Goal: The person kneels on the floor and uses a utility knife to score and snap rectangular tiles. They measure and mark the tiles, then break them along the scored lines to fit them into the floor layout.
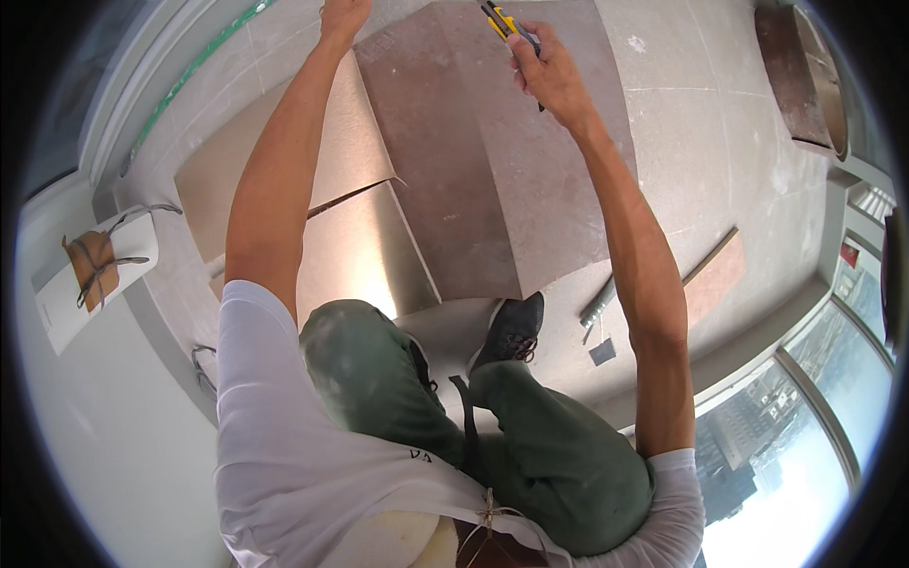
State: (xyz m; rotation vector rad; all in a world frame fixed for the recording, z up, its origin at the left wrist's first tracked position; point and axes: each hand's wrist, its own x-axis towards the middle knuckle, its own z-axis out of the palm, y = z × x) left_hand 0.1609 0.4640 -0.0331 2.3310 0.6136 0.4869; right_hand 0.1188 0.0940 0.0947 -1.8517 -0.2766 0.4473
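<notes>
My right hand point(554, 78) is closed around a yellow and black utility knife point(500, 19), held over a large reddish-brown sheet point(549, 180). Whether its blade is out cannot be made out at the upper edge. My left hand point(347, 15) reaches to the top of the view, near the far end of the sheets; its fingers are partly cut off by the frame. Below my left arm lies a shiny beige sheet point(355, 142), with a dark slit between it and another beige piece point(365, 246) nearer to me.
A curled brown sheet point(795, 76) rests at the far right. A narrow board strip point(717, 275) and a dark tube-like tool point(598, 301) lie right of my shoe point(511, 331). Windows point(767, 426) line the right; a tied brown bundle point(92, 267) sits at the left.
</notes>
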